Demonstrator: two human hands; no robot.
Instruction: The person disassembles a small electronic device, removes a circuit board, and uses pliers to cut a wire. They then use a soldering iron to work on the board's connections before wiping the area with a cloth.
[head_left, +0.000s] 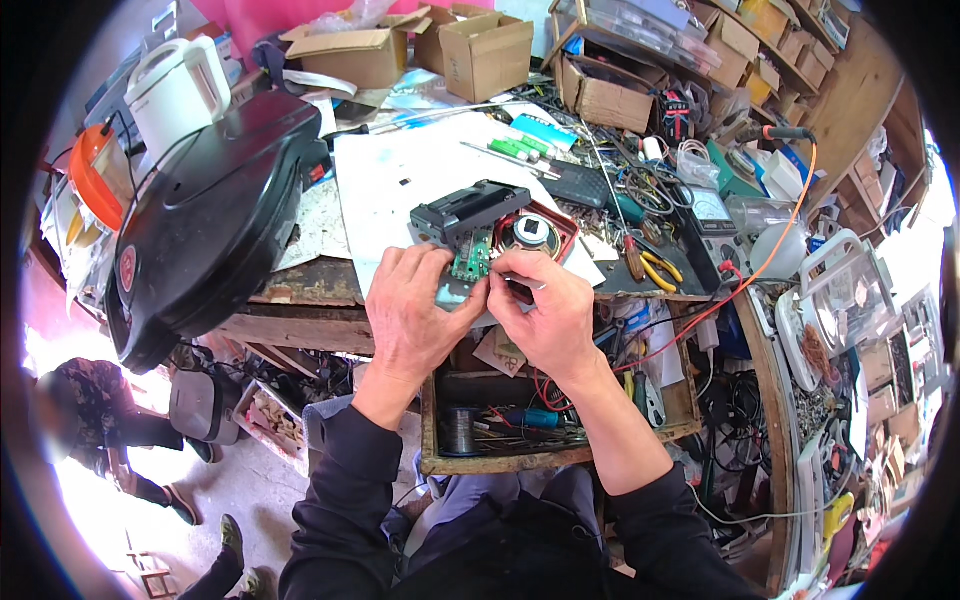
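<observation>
An opened small electronic device lies on a white sheet (375, 170) at the bench edge. Its black casing (470, 208) is tipped up behind a green circuit board (470, 262), and a red shell holding a round speaker (530, 233) rests just to the right. My left hand (412, 305) is closed on the near left side of the circuit board, thumb along the lower edge. Close beside it, my right hand (548, 310) pinches at the board's right edge, in front of the speaker. Whatever is between those fingertips is too small to make out.
Below my hands an open drawer (560, 462) holds a wire spool (459, 430) and tools. Yellow-handled pliers (660, 272), an analog meter (710, 212) and an orange cable (770, 255) lie right. A large black appliance (205, 215) stands left. Another person (95, 410) is at lower left.
</observation>
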